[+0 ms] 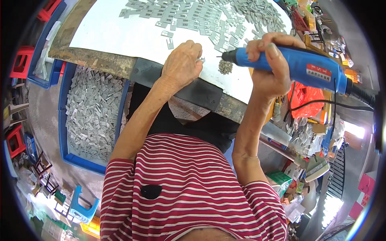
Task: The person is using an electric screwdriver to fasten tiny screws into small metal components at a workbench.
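My right hand [270, 76] is wrapped round a blue electric screwdriver [307, 67], its black nose and thin bit aimed left. Between the bent fingers of my left hand [181, 66], a small shiny metal piece [202, 60] pokes out toward the bit; most of it is hidden. A gap separates bit and piece. Just under the bit lies a small heap of screws [225, 67] on the white sheet [108, 34]. Beyond both hands, many flat grey metal parts [197, 18] are laid out in overlapping rows, with a looser pile [261, 16] to their right.
A blue bin [64, 138] full of small metal parts stands left of my legs. The dark table edge [201, 93] runs in front of me. From the screwdriver a black cable [364, 96] trails right. Cluttered shelves and a red bag [305, 102] are at the right.
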Demonstrator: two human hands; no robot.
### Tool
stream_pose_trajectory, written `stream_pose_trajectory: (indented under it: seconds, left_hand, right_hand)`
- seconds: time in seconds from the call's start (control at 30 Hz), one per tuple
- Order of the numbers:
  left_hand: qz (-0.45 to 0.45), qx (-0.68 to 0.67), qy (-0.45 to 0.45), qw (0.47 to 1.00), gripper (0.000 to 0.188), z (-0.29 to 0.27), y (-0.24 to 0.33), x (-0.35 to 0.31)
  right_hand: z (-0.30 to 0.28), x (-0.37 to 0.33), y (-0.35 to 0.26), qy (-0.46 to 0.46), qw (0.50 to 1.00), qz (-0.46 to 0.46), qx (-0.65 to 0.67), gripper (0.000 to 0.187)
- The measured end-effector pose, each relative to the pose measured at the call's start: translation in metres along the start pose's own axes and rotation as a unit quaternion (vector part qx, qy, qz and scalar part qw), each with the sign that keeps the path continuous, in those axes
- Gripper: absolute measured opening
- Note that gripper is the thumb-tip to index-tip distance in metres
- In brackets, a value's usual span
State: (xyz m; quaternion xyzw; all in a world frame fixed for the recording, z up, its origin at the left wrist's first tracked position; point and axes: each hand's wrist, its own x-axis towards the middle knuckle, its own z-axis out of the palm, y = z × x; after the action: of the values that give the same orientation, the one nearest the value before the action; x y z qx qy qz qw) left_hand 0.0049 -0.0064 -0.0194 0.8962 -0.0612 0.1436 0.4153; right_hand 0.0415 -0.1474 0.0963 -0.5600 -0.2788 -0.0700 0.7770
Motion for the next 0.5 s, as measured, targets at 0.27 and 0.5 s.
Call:
stream_pose_trajectory:
  seconds: [0.27,0.5]
  left_hand:
    - [-0.016,-0.019,-0.026,0.999,0.011,-0.001,-0.002,0.003]
    - [0.026,-0.059,0.051,0.997,0.021,-0.010,0.003,-0.011]
  right_hand:
    - [-0.012,-0.019,-0.011,0.004,0.999,-0.004,0.049,0.022]
    - [-0.013,-0.023,-0.006,0.081,0.995,0.004,0.057,0.025]
